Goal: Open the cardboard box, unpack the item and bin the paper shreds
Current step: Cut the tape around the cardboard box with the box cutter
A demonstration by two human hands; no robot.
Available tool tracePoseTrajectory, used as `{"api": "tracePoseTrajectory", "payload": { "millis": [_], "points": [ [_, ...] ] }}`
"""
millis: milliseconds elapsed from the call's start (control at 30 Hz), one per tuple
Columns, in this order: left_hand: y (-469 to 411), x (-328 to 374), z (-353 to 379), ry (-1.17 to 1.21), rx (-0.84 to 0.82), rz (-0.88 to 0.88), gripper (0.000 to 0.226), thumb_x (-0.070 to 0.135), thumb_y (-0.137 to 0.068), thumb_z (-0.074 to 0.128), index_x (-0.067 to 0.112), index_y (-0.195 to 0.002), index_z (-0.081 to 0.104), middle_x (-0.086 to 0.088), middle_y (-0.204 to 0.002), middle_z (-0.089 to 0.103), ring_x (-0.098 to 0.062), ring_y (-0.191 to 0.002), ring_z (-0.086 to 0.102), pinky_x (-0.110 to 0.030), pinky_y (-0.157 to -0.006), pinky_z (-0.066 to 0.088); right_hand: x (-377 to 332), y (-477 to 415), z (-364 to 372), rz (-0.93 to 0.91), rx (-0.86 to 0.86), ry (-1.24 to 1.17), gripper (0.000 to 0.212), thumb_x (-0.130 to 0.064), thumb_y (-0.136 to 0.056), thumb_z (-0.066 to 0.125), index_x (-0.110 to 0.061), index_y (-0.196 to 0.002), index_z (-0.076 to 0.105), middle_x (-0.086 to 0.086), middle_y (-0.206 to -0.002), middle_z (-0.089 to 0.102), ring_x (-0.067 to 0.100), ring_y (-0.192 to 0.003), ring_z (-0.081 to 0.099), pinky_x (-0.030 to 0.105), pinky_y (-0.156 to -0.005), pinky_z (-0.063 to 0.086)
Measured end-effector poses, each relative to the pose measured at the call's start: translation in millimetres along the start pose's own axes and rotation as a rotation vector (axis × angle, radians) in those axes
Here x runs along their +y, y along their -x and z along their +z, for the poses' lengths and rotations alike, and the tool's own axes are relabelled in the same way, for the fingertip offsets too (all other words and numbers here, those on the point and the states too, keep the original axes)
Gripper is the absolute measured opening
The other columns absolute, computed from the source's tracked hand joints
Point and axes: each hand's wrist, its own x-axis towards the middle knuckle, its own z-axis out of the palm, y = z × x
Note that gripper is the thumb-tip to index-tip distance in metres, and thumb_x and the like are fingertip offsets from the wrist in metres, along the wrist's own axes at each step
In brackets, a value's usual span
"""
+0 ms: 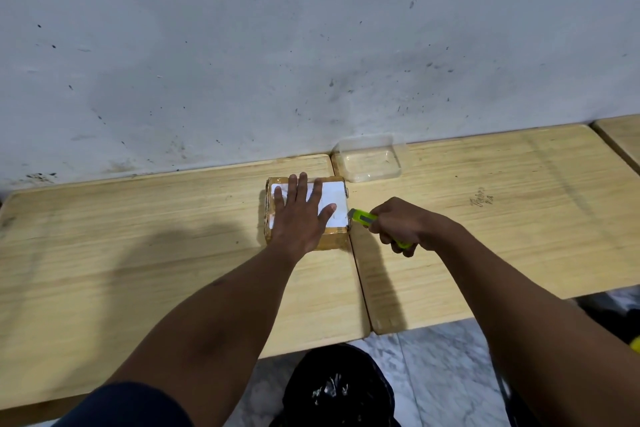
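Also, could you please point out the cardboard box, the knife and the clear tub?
cardboard box (332, 239): head view, brown front side.
knife (363, 218): head view, green body.
clear tub (370, 166): head view, bare floor.

Brown cardboard box (333, 241), matt white paper label (333, 196), grained wooden table (138, 236), clear plastic tub (370, 163), perhaps plastic green knife (363, 218).
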Motion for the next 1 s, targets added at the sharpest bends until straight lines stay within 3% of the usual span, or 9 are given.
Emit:
{"api": "tracePoseTrajectory", "payload": {
  "millis": [333, 500, 633, 733, 833, 933, 1000],
  "points": [
    [1, 0, 0, 0.018, -0.017, -0.003, 0.069, 0.060, -0.099, 0.008, 0.025, -0.158, 0.004, -0.009, -0.166, -0.004, -0.030, -0.152, -0.010, -0.057, -0.120, -0.003, 16, 13, 15, 0.000, -0.005, 0.028, 0.008, -0.007, -0.088, 0.049, -0.011, -0.083, 0.054, 0.008, -0.065, 0.038, 0.017, -0.047, 0.031, 0.021, -0.044, 0.027],
    [4, -3, -6, 0.056, -0.019, 0.027, 0.082, 0.064, -0.088, -0.007, 0.024, -0.158, 0.009, -0.009, -0.166, 0.001, -0.030, -0.152, -0.007, -0.058, -0.120, -0.002, 32, 15, -5, -0.030, 0.049, -0.144, 0.010, -0.016, -0.093, 0.055, -0.009, -0.092, 0.061, 0.006, -0.062, 0.042, 0.019, -0.046, 0.034, 0.022, -0.046, 0.024],
    [6, 4, -16, 0.105, -0.054, -0.029, 0.068, 0.059, -0.100, 0.015, 0.023, -0.158, 0.009, -0.008, -0.166, -0.001, -0.027, -0.152, -0.010, -0.057, -0.120, -0.006, 56, 10, -16, -0.015, 0.217, -0.294, 0.019, -0.020, -0.098, 0.053, -0.004, -0.102, 0.062, 0.008, -0.063, 0.045, 0.018, -0.044, 0.035, 0.021, -0.044, 0.026],
    [12, 19, -18, 0.144, -0.069, -0.080, 0.079, 0.067, -0.097, 0.019, 0.017, -0.158, 0.008, -0.009, -0.166, -0.003, -0.026, -0.152, -0.012, -0.057, -0.119, -0.008, 70, 5, -11, 0.014, 0.269, -0.375, 0.011, -0.008, -0.098, 0.043, -0.003, -0.096, 0.053, 0.011, -0.068, 0.041, 0.016, -0.045, 0.032, 0.023, -0.047, 0.025],
    [17, 30, -13, 0.140, -0.095, -0.103, 0.092, 0.074, -0.091, 0.019, 0.013, -0.157, 0.000, -0.011, -0.165, -0.012, -0.028, -0.151, -0.018, -0.058, -0.119, -0.007, 73, 1, -3, 0.017, 0.329, -0.447, 0.018, -0.007, -0.098, 0.036, -0.008, -0.083, 0.047, 0.011, -0.070, 0.040, 0.015, -0.046, 0.030, 0.024, -0.048, 0.025],
    [18, 33, -13, 0.136, -0.102, -0.120, 0.102, 0.081, -0.083, 0.010, 0.012, -0.157, -0.003, -0.012, -0.164, -0.016, -0.029, -0.150, -0.021, -0.060, -0.119, -0.008, 77, -5, 0, 0.003, 0.377, -0.479, 0.025, -0.010, -0.099, 0.038, -0.009, -0.077, 0.048, 0.010, -0.070, 0.040, 0.017, -0.049, 0.031, 0.024, -0.048, 0.026],
    [17, 34, -15, 0.162, -0.114, -0.131, 0.106, 0.085, -0.081, 0.015, 0.013, -0.157, -0.004, -0.011, -0.164, -0.017, -0.028, -0.149, -0.022, -0.060, -0.118, -0.010, 83, -14, 1, 0.020, 0.380, -0.436, 0.019, -0.006, -0.095, 0.041, -0.011, -0.083, 0.054, 0.010, -0.072, 0.041, 0.020, -0.052, 0.035, 0.025, -0.048, 0.030]
  ]
}}
